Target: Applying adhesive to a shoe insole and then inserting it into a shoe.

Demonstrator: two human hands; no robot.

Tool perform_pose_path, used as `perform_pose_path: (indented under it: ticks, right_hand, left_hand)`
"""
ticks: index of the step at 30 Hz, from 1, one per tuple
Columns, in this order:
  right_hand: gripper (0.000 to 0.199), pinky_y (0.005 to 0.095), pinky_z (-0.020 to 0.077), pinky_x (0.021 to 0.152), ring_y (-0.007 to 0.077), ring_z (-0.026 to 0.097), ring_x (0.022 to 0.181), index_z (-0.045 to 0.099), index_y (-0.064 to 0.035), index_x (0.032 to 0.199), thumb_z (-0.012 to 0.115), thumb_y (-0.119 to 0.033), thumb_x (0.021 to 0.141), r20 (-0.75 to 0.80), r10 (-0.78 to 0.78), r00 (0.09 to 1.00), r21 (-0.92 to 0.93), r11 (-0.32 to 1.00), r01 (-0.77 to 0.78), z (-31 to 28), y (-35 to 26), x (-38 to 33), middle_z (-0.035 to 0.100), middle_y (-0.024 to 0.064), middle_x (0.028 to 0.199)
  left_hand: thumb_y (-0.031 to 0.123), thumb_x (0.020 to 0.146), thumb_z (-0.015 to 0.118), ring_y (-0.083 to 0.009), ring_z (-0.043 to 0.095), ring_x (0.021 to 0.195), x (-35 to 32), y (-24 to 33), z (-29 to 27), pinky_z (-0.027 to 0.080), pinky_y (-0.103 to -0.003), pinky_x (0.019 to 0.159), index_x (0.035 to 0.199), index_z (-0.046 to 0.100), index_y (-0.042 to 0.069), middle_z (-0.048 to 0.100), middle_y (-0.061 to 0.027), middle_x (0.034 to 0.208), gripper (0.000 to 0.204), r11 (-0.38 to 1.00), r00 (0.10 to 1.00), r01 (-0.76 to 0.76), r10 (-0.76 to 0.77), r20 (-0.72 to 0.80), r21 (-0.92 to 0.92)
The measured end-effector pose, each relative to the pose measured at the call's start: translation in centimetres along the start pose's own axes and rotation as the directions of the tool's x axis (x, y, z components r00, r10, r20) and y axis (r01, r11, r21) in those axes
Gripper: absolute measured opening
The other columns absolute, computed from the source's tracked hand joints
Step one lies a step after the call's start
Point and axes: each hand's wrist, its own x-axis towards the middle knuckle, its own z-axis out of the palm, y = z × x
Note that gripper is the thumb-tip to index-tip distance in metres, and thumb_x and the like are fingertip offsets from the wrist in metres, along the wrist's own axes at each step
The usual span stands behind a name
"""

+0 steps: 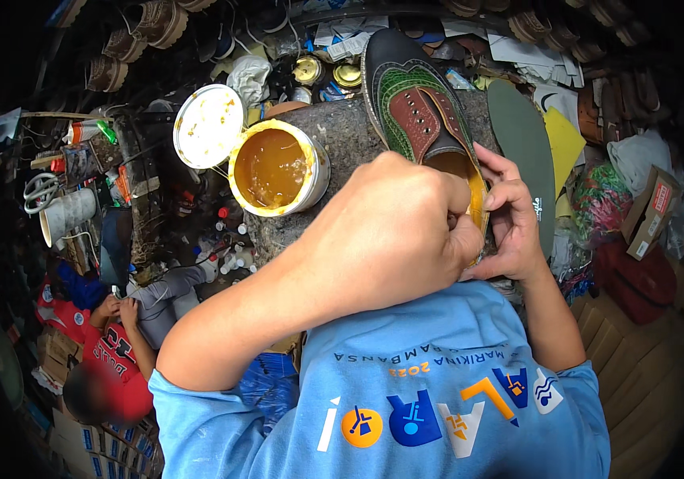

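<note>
Your left hand (390,231) is fisted over the heel opening of the green-and-brown brogue shoe (422,112), while your right hand (510,215) pinches its back edge with curled fingers. The shoe rests on a stone block (342,132). Just left of it stands an open tin of amber glue (276,169), its lid (208,125) lying beyond.

Both hands, left hand (394,231) & right hand (510,215), hold a green & brown shoe (422,112). Open glue can (276,169) sits just beside, w/ its lid (208,125) near.
</note>
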Motion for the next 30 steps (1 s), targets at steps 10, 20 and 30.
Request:
perform_pose_path:
  ticks: [10,20,30]
  right_hand:
    - [0.089,0.051,0.0315,0.119,0.0403,0.036,0.146,0.054,-0.0177,0.12,0.106,-0.028,0.049,0.009,0.02,1.0,-0.036,0.999,-0.02,-0.3,-0.1,-0.3,0.027,0.029,0.158]
    - [0.084,0.0511,0.0372,0.116,0.0405,0.038,0.145,0.054,-0.0165,0.117,0.105,-0.029,0.052,-0.004,0.016,1.0,-0.018,1.0,-0.016,0.5,-0.7,0.1,0.026,0.0302,0.158]
    - [0.073,0.0453,0.0485,0.104,0.0349,0.055,0.13,0.064,-0.0106,0.109,0.102,-0.037,0.053,-0.068,0.025,0.997,-0.155,0.987,-0.035,0.4,-1.4,0.1,0.038,0.0269,0.154]
  left_hand:
    - [-0.002,0.074,0.072,-0.0352,0.063,0.06,-0.2,-0.6,-1.1,0.05,-0.043,0.056,0.072,0.065,-0.001,0.062,-0.0176,0.066,0.007,0.983,0.983,-0.181,0.182,0.02,-0.031]
    - [-0.004,0.07,0.073,-0.0309,0.064,0.062,0.6,-1.2,-1.3,0.052,-0.038,0.059,0.082,0.072,-0.003,0.064,-0.0143,0.07,0.013,0.987,0.987,-0.158,0.158,-0.006,0.006]
    - [-0.005,0.067,0.068,-0.0298,0.065,0.067,2.7,0.7,-2.6,0.051,-0.037,0.059,0.089,0.076,-0.001,0.063,-0.0124,0.076,0.024,0.999,0.936,-0.049,0.05,0.347,-0.011]
